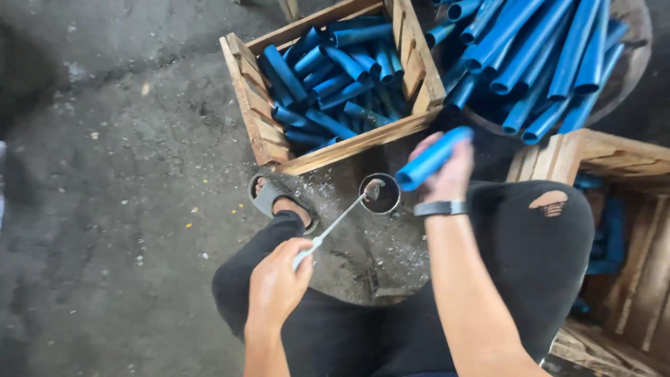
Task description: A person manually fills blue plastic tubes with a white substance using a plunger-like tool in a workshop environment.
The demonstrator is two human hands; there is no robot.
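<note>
My right hand (447,174) grips a short blue plastic pipe (433,158), its open end pointing down-left toward a small round tin can (380,193) on the floor. My left hand (278,283) holds the white handle of a thin brush (335,223), whose dark tip rests at the rim of the can. A dark band sits on my right wrist. I am seated low with black trousers, one knee torn, and a grey sandal on my left foot (276,199).
A wooden crate (259,112) ahead holds several short blue pipes. A round tub (631,42) at the upper right is heaped with longer blue pipes. Another wooden crate (614,160) stands at the right. The floor is dark, stained concrete (105,209).
</note>
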